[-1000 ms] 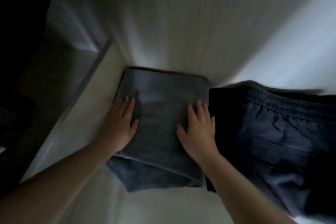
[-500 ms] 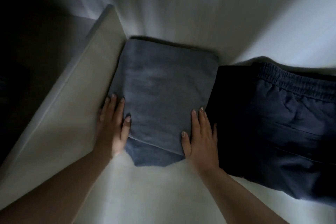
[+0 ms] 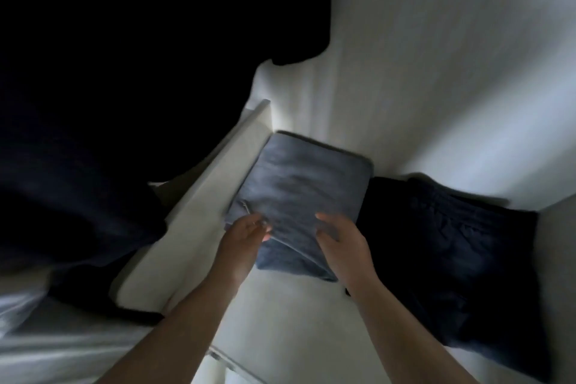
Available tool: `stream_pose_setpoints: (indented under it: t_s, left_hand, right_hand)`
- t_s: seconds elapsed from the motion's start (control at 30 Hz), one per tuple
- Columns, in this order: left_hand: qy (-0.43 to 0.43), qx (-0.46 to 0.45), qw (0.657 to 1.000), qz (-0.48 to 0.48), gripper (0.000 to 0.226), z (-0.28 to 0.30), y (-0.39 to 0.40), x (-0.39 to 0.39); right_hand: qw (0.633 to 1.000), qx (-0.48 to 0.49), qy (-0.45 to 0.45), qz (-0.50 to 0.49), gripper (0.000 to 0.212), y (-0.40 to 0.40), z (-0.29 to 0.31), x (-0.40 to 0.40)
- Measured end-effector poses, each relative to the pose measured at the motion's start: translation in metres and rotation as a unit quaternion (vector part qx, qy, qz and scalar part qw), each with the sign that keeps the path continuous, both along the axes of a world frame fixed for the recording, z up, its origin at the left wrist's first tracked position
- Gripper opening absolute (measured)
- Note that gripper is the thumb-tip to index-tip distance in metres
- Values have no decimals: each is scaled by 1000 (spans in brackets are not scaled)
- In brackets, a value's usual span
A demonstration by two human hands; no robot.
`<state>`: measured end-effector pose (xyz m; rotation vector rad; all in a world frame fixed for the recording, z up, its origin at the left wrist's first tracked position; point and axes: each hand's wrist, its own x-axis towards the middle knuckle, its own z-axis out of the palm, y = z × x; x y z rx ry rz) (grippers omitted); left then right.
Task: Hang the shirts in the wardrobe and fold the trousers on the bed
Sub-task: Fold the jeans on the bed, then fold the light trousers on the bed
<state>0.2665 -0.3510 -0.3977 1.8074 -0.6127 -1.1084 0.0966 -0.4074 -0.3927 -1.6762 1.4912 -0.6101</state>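
In the head view, we see that both hands have come back from lying flat on the folded blue trousers (image 3: 299, 199) to its near edge. The left hand (image 3: 246, 232) and the right hand (image 3: 338, 238) now curl their fingers at this edge; whether they truly grip is too blurred to tell. We judge this pair is folded. It lies on a white shelf (image 3: 280, 321), beside dark trousers (image 3: 452, 259).

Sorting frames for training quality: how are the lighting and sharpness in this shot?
Head view: dim overall, upper left nearly black; motion blur smears the white surface, and both the left hand and right hand look soft; the folded grey-blue trousers are readable, the dark trousers lose detail.
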Motion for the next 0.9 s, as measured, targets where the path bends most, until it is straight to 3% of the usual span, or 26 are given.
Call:
stream_pose_setpoints:
  t_s: [0.2,0.43,0.7,0.9]
  left_hand:
    - [51,-78,994,66,17,84,97,-15]
    - [20,-163,976,146,15,156,223,-21]
    - [-81,-227,949,206,17,195,387,-8]
    - [-116,-194,927,299,17,198,501,5]
  right_hand:
    - [989,23,-108,97,24,66,73,18]
    - [958,-8,-175,225,31,163,135,48]
    - [920,-5,-220,323,25,275,177,81]
    - [893,-9,-209,398,22,333,188,93]
